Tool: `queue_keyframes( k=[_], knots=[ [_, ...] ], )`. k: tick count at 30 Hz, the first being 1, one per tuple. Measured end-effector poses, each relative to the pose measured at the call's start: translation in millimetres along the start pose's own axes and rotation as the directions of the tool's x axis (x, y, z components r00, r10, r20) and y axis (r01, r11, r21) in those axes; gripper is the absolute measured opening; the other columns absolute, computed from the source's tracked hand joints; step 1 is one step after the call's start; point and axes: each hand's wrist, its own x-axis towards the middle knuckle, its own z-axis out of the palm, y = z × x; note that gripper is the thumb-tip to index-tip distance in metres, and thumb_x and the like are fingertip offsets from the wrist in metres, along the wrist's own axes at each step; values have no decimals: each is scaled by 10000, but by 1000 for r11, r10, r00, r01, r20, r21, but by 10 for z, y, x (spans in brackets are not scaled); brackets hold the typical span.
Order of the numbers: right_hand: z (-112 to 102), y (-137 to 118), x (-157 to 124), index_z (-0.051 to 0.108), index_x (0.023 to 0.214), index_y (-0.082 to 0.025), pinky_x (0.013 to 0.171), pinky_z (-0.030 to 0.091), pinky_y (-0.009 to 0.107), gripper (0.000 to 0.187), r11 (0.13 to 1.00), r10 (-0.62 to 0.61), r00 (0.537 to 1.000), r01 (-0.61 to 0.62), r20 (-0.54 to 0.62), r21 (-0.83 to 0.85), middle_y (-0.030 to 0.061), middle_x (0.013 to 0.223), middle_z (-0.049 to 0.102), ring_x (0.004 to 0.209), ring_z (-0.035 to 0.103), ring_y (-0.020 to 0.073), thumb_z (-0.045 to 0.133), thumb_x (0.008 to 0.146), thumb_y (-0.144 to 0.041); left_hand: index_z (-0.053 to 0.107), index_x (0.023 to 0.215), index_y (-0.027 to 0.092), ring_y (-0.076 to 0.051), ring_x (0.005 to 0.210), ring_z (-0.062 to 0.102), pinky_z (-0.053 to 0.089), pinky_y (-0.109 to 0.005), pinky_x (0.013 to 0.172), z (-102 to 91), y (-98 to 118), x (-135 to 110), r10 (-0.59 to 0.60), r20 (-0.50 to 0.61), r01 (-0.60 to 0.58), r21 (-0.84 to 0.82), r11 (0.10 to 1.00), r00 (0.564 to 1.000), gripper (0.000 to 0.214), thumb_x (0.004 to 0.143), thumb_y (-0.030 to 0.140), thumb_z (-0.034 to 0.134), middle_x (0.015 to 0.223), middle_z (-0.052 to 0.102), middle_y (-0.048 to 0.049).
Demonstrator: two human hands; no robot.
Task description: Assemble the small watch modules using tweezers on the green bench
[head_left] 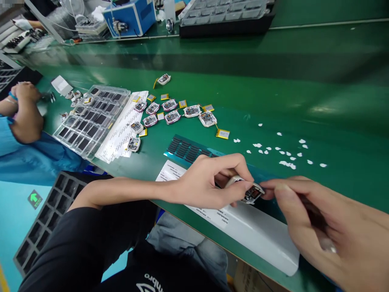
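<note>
My left hand (209,180) is closed around a small white watch-like housing (252,194) with an exposed circuit board, holding it just above a long white label sheet (261,233) at the table's near edge. My right hand (322,223) comes in from the right with fingers pinched together, its thumb and fingertip touching the housing's right end. What the right fingers pinch is too small to make out. A sheet of small black pads (188,149) lies just behind my left hand.
Several similar open housings (173,116) with yellow batteries (223,133) lie mid-table. A clear tray (91,119) of black parts and white label strips (121,129) sit to the left. White paper bits (287,163) are scattered right. Another person's arms (21,113) rest far left.
</note>
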Motion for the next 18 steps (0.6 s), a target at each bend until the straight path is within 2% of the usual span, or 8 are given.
queue_keyframes(
  k=[3,6,10,12,15,17,18],
  knots=[
    [59,-148,206,788,981,-348,485,473,322,383,977,130,989,-139,65,161,30,721,671,651,637,222,624,911,-687,537,925,195,-79,568,684,542,-163,526,-1,-15,-7,8,42,-7,-14,1000,999,96,922,196,633,733,635,36],
    [85,-396,485,758,891,-328,459,455,317,389,890,258,949,-307,183,337,16,706,676,600,612,207,640,907,-699,541,932,194,-103,589,693,546,-190,532,-17,-19,-6,28,70,-31,42,999,997,64,954,221,595,721,635,22],
    [64,-609,673,718,775,-324,414,414,296,398,836,289,936,-350,203,423,-11,672,694,511,575,171,679,895,-701,571,938,198,-103,592,658,522,-204,551,-37,-5,3,76,82,-88,164,983,994,39,965,207,598,698,639,22],
    [33,-620,715,700,703,-317,401,381,299,449,811,304,931,-365,203,458,-9,617,662,471,520,158,690,884,-727,567,951,198,-104,607,660,552,-213,569,-39,0,8,43,95,-50,71,996,995,99,970,250,649,728,642,20],
    [-25,-505,788,705,641,-318,394,370,329,601,766,314,915,-402,254,502,18,550,608,441,476,168,555,920,-829,553,1006,191,-116,656,712,612,-237,584,-50,-1,17,-88,152,119,-214,969,984,223,999,376,677,854,678,-10],
    [-58,-337,820,746,692,-330,453,465,373,661,718,304,903,-427,305,550,55,627,676,507,578,209,419,959,-839,543,1037,190,-120,652,737,615,-233,566,-65,-22,27,-174,157,217,-328,919,972,279,1010,434,676,892,696,-14],
    [-69,-228,819,760,731,-335,556,547,412,685,718,286,909,-413,304,560,80,725,727,615,663,243,348,978,-822,536,1038,193,-121,639,743,611,-227,560,-70,-41,34,-207,135,242,-347,906,969,302,1005,453,687,870,694,-2]
  ],
)
